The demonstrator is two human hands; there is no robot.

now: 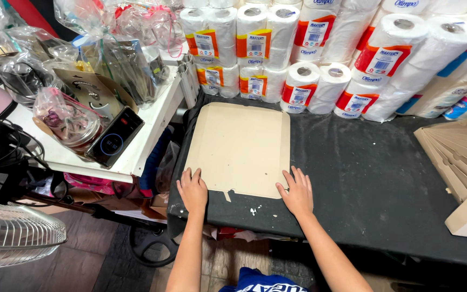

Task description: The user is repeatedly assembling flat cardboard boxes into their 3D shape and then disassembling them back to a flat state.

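Your left hand [192,190] and right hand [297,192] press flat, fingers spread and gripping nothing, on the near edge of a cardboard sheet [239,146], pinning it to the black table [374,178] before stacked paper rolls [320,48].

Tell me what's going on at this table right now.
A person presses both bare hands flat on the near edge of a flat cardboard sheet lying on a black table. The left hand is at its near left corner, the right hand at its near right corner. Packs of paper rolls are stacked behind, and folded cardboard pieces sit at the right. A phone lies on the white side table.
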